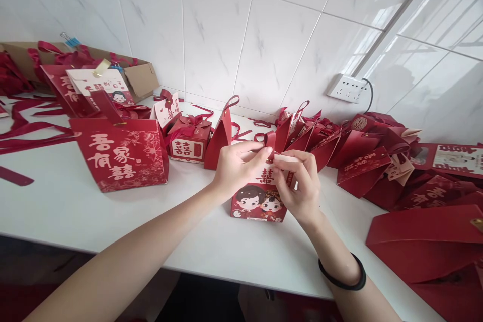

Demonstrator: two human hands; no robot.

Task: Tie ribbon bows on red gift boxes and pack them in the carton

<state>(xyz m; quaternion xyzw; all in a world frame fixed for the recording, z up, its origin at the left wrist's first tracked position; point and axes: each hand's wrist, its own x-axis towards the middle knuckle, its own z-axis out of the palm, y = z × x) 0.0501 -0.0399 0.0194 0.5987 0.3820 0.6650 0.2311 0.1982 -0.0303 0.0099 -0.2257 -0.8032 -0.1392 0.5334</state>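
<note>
In the middle of the white table stands a small red and white gift box (256, 200) with two cartoon figures on its front. A red ribbon loop (269, 140) rises from its top. My left hand (239, 165) pinches the ribbon at the box top between thumb and forefinger. My right hand (300, 181) closes on the top edge of the box from the other side, its fingertips close to the left ones. The exact spot where the ribbon meets the box is partly hidden by my fingers.
A larger red gift bag (121, 156) stands left, near a bow-tied box (188, 138). Loose red ribbons (33, 115) and a cardboard carton (141, 80) lie further left. Several red boxes (362, 161) crowd the right. A power strip (349, 89) hangs on the tiled wall.
</note>
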